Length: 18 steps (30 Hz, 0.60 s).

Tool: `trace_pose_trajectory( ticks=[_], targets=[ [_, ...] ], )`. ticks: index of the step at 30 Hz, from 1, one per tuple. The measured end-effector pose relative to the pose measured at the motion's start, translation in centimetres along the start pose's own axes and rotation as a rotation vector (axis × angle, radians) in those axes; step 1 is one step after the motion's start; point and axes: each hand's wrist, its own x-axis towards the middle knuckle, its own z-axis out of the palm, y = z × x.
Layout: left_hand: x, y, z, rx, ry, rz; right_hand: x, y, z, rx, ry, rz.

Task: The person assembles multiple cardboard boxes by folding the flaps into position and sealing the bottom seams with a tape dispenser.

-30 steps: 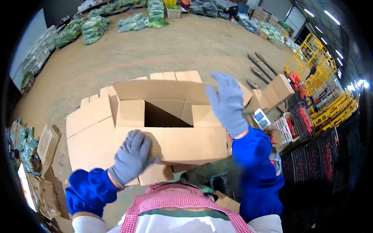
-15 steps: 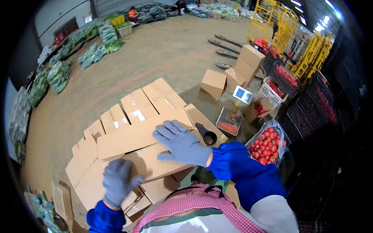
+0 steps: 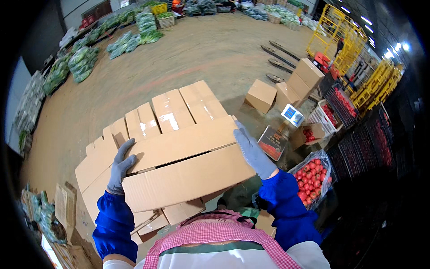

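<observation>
A brown cardboard box [image 3: 188, 172] lies in front of me, its two long top flaps nearly meeting along a narrow dark gap. At its left end rests my left hand [image 3: 120, 168] in a grey glove, thumb and fingers spread against the flap edge. My right hand [image 3: 254, 151], gloved alike, lies along the right end with its fingers stretched out. Both hands are open and touch the cardboard. Beyond the far flap, flattened cartons with strips of clear tape [image 3: 169, 117] stick out in a row. The box's underside is hidden.
On the right are a lined crate of red tomatoes [image 3: 312, 177], a scale platform [image 3: 272, 142] with its display [image 3: 293, 115], and cardboard boxes [image 3: 261, 95]. Further off stand pallet-jack forks [image 3: 281, 54] and yellow metal cages [image 3: 331, 33]. Bagged greens [image 3: 83, 63] line the far left.
Both hands have moved outward to the box's ends, the right one off the top. The flaps now lie closer together. The black round-ended tool on the right has gone out of sight.
</observation>
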Motion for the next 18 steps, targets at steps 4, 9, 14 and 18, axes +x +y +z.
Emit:
trace_pose_trajectory(
  ticks=[4, 9, 14, 18],
  targets=[
    [-2.4, -1.6, -1.4, 0.196, 0.028, 0.087, 0.9, -0.9, 0.2, 0.016, -0.093, 0.026],
    [-4.8, 1.0, -2.3, 0.844, -0.121, 0.118, 0.7, -2.7, 0.4, -0.189, -0.14, -0.031],
    [-3.9, 3.5, -0.4, 1.832, -0.16, 0.368, 1.0, -3.3, 0.8, -0.225, -0.203, -0.008],
    [-1.4, 3.9, 3.8, 1.472, -0.479, 0.299, 1.6, -2.0, 1.1, -0.177, -0.245, -0.25]
  ],
)
